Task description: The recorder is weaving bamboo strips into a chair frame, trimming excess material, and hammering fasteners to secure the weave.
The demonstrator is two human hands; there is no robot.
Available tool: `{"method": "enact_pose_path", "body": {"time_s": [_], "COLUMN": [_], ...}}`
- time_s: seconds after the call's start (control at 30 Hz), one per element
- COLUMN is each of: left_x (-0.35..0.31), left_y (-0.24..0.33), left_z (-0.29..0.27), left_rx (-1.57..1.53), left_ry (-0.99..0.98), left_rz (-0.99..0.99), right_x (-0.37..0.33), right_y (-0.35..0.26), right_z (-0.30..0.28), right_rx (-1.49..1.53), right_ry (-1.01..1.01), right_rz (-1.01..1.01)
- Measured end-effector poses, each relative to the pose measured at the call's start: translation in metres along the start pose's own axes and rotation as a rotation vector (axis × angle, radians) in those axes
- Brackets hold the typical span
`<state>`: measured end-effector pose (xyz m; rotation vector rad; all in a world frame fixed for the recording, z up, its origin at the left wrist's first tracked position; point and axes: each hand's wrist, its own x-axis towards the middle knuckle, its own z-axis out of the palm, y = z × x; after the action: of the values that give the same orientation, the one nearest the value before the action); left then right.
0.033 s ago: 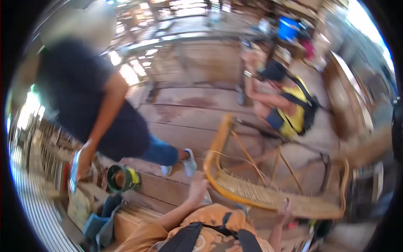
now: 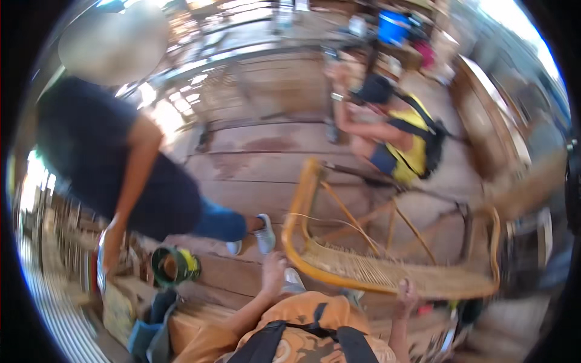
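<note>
A rattan chair (image 2: pixel 345 261), with a bent yellow-brown frame, a woven panel and thin crossing struts, stands in front of me to the right. My right hand (image 2: pixel 407 290) grips the near edge of its frame, with the fingers over the rim. Beside the chair's left corner is my left hand (image 2: pixel 273 269). Its fingers are blurred, and whether they touch the frame I cannot tell.
At left a person in dark clothes (image 2: pixel 115 163) stands holding a flat, phone-like object (image 2: pixel 101 260). Another in a yellow top (image 2: pixel 414 136) squats beyond the chair. A dark green bucket (image 2: pixel 175 266) stands at left; a blue container (image 2: pixel 393 27) is far right. Planks (image 2: pixel 260 181) form the floor.
The whole view has shifted, so most things sit further left and higher. My left hand, earlier against the chair's left corner, now appears slightly lower beside it. My right hand stays at the near edge.
</note>
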<state>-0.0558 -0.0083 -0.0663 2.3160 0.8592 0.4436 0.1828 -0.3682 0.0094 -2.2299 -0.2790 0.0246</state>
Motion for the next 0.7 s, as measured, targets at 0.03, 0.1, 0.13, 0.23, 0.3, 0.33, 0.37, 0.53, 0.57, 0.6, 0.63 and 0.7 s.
{"method": "enact_pose_path", "body": {"time_s": [0.03, 0.1, 0.13, 0.23, 0.3, 0.33, 0.37, 0.53, 0.57, 0.6, 0.63, 0.7], "left_x": [-0.019, -0.053, -0.069, -0.095, -0.102, -0.099, -0.099, -0.105, -0.107, -0.108, -0.11, -0.116], "left_y": [-0.01, -0.016, -0.011, 0.03, 0.066, 0.081, 0.096, 0.127, 0.127, 0.124, 0.122, 0.115], "left_z": [0.004, 0.013, 0.021, 0.046, 0.061, 0.067, 0.074, 0.1, 0.105, 0.109, 0.113, 0.118], "left_rx": [0.129, 0.284, 0.198, 0.216, 0.299, 0.287, 0.269, 0.257, 0.257, 0.258, 0.255, 0.256], "left_ry": [-0.075, -0.749, -0.872, -1.066, -0.857, -0.858, -0.877, -1.027, -1.047, -1.069, -1.093, -1.124], "left_rz": [-0.07, -0.273, 0.031, -0.027, -0.505, -0.503, -0.488, -0.394, -0.37, -0.349, -0.329, -0.323], "right_x": [-0.016, -0.04, -0.046, -0.069, -0.083, -0.083, -0.078, -0.081, -0.083, -0.092, -0.101, -0.123], "right_y": [-0.007, 0.0, 0.015, 0.08, 0.117, 0.132, 0.145, 0.166, 0.165, 0.162, 0.16, 0.156], "right_z": [-0.012, -0.029, -0.026, -0.023, -0.032, -0.033, -0.035, -0.087, -0.097, -0.113, -0.128, -0.155], "right_rx": [0.03, 0.0, -0.078, -0.205, -0.196, -0.176, -0.2, -0.05, -0.024, 0.018, 0.028, -0.104], "right_ry": [-0.21, -0.563, -0.735, -0.896, -0.82, -0.811, -0.834, -0.864, -0.907, -0.958, -0.929, -1.114], "right_rz": [0.117, 0.168, 0.142, 0.381, 0.503, 0.445, 0.405, 0.622, 0.601, 0.541, 0.569, 0.468]}}
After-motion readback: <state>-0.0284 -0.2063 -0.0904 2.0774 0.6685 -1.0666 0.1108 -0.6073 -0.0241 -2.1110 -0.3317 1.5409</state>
